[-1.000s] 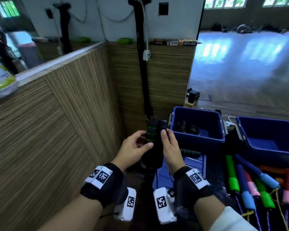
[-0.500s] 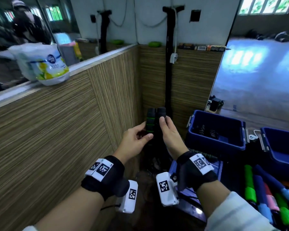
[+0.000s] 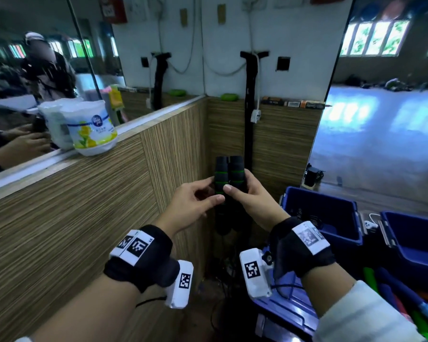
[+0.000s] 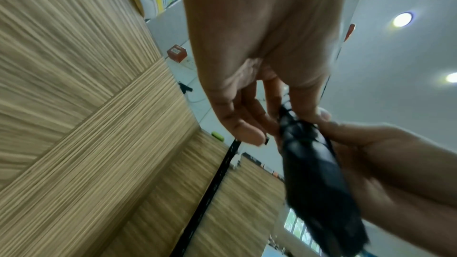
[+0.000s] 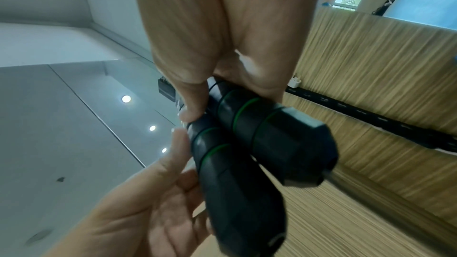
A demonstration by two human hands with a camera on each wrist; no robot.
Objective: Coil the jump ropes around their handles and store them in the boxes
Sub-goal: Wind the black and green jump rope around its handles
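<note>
Right hand (image 3: 253,197) grips upright black handles (image 3: 229,175); left hand (image 3: 192,204) touches them.

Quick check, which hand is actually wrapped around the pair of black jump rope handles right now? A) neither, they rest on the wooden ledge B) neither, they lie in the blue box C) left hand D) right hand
D: the right hand has thumb and fingers curled around the two black handles held side by side, upright; the left hand only meets them with its fingertips, well clear of the blue box.
</note>
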